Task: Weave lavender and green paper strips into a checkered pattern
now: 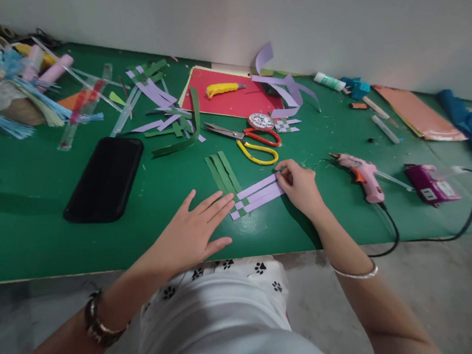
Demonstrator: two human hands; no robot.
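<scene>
A small weave of green strips [221,173] and lilac strips [258,192] lies near the front edge of the green table [35,218]. My left hand [193,228] rests flat and open on the table, fingertips touching the weave's left end. At the right ends of the lilac strips, my right hand [299,185] has its fingers curled and pinches those ends.
A black phone [105,178] lies left of the weave. Scissors [249,139] with red and yellow handles and a red sheet [232,102] with a yellow cutter [221,89] lie behind. A pink glue gun [361,176] and its cable sit right. Loose paper strips clutter the back.
</scene>
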